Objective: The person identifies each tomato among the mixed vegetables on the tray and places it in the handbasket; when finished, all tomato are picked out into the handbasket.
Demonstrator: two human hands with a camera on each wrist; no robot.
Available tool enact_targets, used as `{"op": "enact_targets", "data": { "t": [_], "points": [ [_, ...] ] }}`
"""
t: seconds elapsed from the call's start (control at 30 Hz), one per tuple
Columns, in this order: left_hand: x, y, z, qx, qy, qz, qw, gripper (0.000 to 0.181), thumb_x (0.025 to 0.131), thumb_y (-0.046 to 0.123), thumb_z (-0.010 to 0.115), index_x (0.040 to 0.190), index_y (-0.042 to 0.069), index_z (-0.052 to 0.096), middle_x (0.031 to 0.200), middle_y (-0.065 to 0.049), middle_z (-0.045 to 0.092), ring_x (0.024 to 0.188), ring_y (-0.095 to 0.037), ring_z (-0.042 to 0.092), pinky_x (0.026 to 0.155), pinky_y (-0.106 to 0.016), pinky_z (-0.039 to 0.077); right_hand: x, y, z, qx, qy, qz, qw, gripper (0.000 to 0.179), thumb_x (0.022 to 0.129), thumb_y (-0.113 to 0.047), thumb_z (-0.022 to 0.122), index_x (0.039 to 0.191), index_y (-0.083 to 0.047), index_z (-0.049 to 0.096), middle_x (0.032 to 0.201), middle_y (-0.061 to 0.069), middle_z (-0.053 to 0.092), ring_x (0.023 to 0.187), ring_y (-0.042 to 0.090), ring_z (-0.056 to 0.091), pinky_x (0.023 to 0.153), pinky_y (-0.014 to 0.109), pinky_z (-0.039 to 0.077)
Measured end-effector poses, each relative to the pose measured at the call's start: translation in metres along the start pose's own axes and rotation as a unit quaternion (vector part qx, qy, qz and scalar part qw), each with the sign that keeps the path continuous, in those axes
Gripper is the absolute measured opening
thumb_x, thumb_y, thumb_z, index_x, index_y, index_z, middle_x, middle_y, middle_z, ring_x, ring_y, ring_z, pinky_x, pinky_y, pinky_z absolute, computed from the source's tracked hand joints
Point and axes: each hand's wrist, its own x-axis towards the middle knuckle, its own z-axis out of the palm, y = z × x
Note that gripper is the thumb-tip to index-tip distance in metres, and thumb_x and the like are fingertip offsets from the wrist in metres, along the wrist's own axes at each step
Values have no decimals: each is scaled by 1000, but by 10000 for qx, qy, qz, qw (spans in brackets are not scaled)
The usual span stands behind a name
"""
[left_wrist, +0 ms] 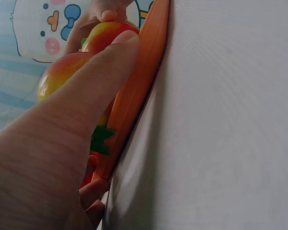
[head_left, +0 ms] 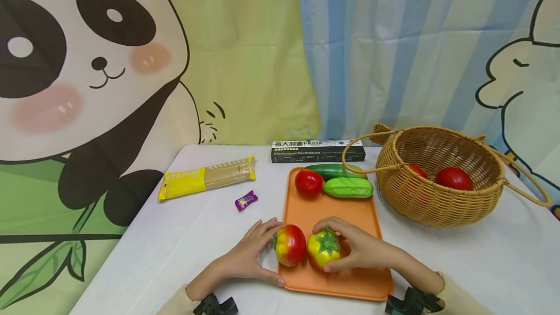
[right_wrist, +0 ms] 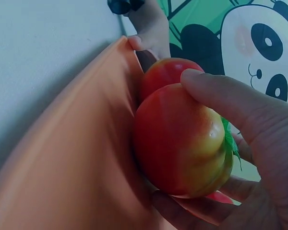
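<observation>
We're at a playroom-style corner, home or studio I can't tell! A cartoon panda backdrop (head_left: pixel 144 77) hangs behind the white table (head_left: pixel 153 252), and toy-like produce (head_left: pixel 294 245) gleams on an orange tray (head_left: pixel 341 283).

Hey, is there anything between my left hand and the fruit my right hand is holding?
Yes, the other red and yellow fruit sits on the orange tray, between your left hand and the held fruit in your right hand.

The left sleeve (head_left: pixel 176 301) and right sleeve (head_left: pixel 464 299) are plain cream; the left wrist mount (head_left: pixel 214 306) and right wrist mount (head_left: pixel 413 302) are black and blocky.
</observation>
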Motion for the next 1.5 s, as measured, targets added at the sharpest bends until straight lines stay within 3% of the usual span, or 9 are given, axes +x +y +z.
{"op": "enact_targets", "data": {
  "t": [0.4,0.63,1.1,1.5],
  "points": [
    [1,-1,0,36,32,75,10000,105,68,59,81,153,21,33,160,-3,24,150,-27,9,120,-55,-1,0,-2,-4,100,-95,18,9999,58,82,-34,79,129,-18,50,127,-3,54,111,13,51,93,33,49],
    [1,-2,0,25,44,140,9999,105,68,59,81,152,21,33,160,-3,25,150,-26,11,120,-54,-2,-3,-6,-9,48,17,28,10000,57,83,-37,78,130,-21,50,129,-4,53,113,13,51,95,35,48],
    [0,0,-1,16,15,108,9999,104,68,61,80,152,20,33,160,-4,24,149,-27,11,120,-55,-1,-6,-16,-23,-421,350,414,9976,56,82,-42,78,129,-24,52,130,-4,52,116,15,50,97,43,46],
    [0,1,-2,-20,0,115,9999,104,68,60,80,152,19,33,160,-5,24,149,-27,11,120,-55,-2,-12,-22,-38,-826,1127,508,9889,57,78,-39,82,125,-21,57,125,-4,57,110,18,53,85,35,51]
  ]
}}
